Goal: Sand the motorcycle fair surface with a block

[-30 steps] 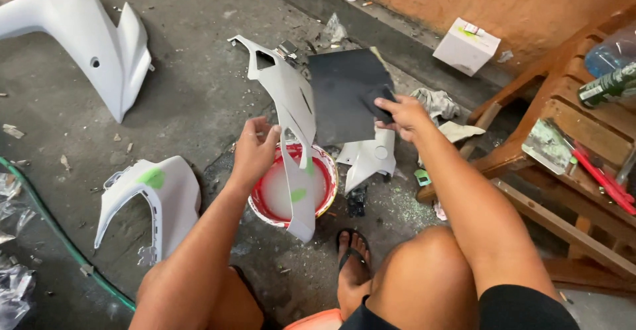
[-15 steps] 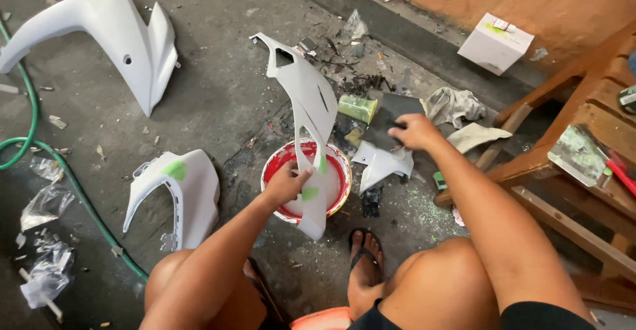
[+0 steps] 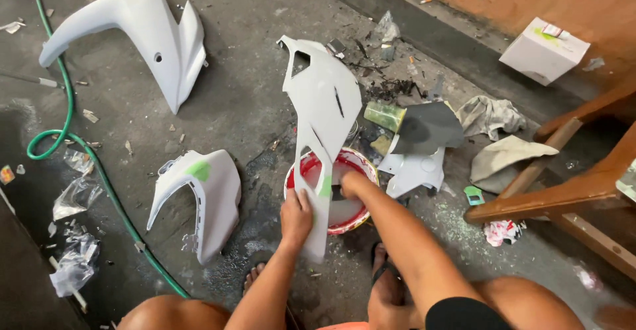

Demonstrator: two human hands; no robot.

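I see the long white fairing panel (image 3: 322, 124) leaning over the red-rimmed bucket (image 3: 354, 217) on the floor; light, stiff, probably slick. My left hand (image 3: 295, 215) clasps its lower edge; my right hand (image 3: 349, 183) dips behind, grip hidden.

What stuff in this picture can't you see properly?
- Right hand, head view: fingers dip behind the long white panel, so any grip is hidden.
- Red-rimmed bucket: contents covered by panel and arm.
- Wooden chair: cut off by the right edge.
- Green hose: runs off the top edge.
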